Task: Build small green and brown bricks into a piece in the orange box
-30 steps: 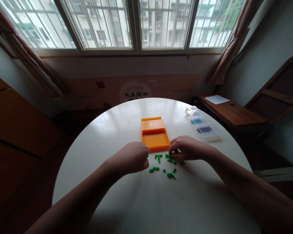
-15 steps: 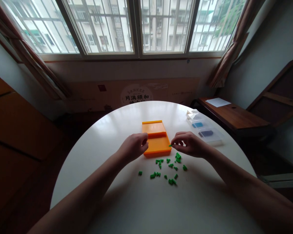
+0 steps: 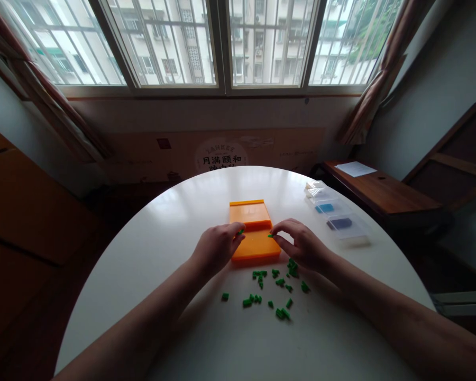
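My left hand (image 3: 219, 245) is closed over the left side of an orange tray (image 3: 257, 256), pinching a small green piece (image 3: 241, 231) between thumb and fingertips. From the other side, my right hand (image 3: 297, 243) pinches another small green piece (image 3: 270, 235) above the tray. The two pieces are apart, and their exact kind is too small to make out. A raised ridge splits the tray into a far and a near section. Several loose green pieces (image 3: 280, 282) lie scattered on the white table in front of the tray.
A clear plastic compartment box (image 3: 355, 231) with blue and dark contents sits on the right of the round white table (image 3: 143, 296). Beyond the table's right edge stands a wooden desk (image 3: 392, 190) bearing a paper sheet (image 3: 356, 169).
My right hand has moved left over the tray with its green piece. My left hand has turned slightly, and a green piece now shows at its fingertips. The view has shifted a little.
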Demonstrator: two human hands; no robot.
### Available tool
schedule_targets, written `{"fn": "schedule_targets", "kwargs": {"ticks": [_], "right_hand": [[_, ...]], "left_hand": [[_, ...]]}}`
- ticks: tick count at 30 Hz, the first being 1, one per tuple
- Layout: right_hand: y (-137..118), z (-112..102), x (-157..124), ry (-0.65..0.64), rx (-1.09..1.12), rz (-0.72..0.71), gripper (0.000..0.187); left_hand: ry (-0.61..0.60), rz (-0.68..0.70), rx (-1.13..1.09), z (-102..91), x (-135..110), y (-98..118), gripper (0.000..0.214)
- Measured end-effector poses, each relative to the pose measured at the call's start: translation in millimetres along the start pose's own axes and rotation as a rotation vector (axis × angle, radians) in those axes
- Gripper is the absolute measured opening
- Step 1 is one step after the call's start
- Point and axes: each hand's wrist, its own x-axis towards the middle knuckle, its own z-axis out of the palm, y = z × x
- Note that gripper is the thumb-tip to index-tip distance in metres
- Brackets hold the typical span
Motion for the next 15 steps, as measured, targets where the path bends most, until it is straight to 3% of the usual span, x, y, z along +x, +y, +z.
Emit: {"fn": "schedule_targets", "kwargs": {"ticks": [5,11,15], "right_hand": [[1.8,8.1,2.0,-0.032,-0.058,0.05,0.012],[4.2,13.3,2.9,-0.068,-0.153,0.008,0.011],[4.7,15.3,4.0,-0.119,-0.188,-0.043,0.01]], "left_hand": [[-0.003,0.02,0.015,-4.3,2.5,0.7,0.022],[-0.185,-0.182,0.113,-6.5,7.3,7.3,0.023],[-0.202,-0.235,0.131,-3.6,10.1,9.3,0.022]]}}
